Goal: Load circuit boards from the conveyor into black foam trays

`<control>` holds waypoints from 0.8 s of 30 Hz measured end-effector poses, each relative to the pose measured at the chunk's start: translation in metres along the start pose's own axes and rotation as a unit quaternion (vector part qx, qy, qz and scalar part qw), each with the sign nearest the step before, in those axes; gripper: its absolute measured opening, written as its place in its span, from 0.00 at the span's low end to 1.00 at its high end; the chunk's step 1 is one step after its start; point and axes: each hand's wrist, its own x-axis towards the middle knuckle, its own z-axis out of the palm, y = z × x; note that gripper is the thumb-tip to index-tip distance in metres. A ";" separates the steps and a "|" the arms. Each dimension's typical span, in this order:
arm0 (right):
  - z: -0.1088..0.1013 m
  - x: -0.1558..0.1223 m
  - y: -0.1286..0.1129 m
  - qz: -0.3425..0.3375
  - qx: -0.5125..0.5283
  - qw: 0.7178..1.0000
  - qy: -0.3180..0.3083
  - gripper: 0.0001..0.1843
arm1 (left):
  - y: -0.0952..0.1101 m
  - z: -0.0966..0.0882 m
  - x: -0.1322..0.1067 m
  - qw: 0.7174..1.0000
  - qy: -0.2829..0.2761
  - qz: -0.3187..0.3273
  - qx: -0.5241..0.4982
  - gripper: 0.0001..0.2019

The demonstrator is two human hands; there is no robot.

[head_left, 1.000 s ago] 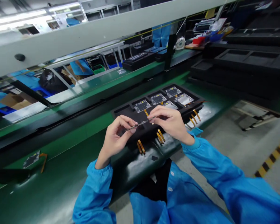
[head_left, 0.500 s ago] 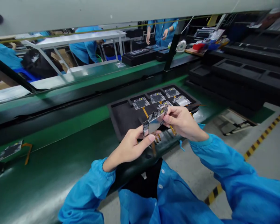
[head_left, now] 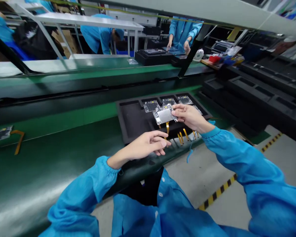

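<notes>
Between the thumb and fingers of my right hand [head_left: 187,116] is the right edge of a circuit board [head_left: 164,116] with a silver shield plate. An orange ribbon cable [head_left: 167,127] hangs from the board's lower edge. The board is over a black foam tray [head_left: 128,126]; whether it touches the tray I cannot tell. My left hand [head_left: 149,144] holds nothing, its fingers apart, just in front of the tray's near edge. Several other boards lie in the tray, among them one at the back [head_left: 151,106]. More orange ribbon cables [head_left: 185,134] stick out over the front edge.
Another circuit board with an orange cable [head_left: 1,134] lies at the left on the green bench [head_left: 64,151]. Stacked black foam trays [head_left: 256,90] stand on the right. Across the bench, a co-worker's hands [head_left: 186,46] are at dark trays. A striped floor line [head_left: 220,191] runs at lower right.
My left hand has let go of the circuit board and moved down toward me. The right hand has turned the board flatter, silver plate facing up, over the tray. The view has shifted slightly.
</notes>
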 end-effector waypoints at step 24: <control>0.008 0.025 -0.023 -0.005 -0.481 0.871 -0.102 0.36 | 0.079 -0.172 -0.119 0.762 0.559 0.252 0.207 0.05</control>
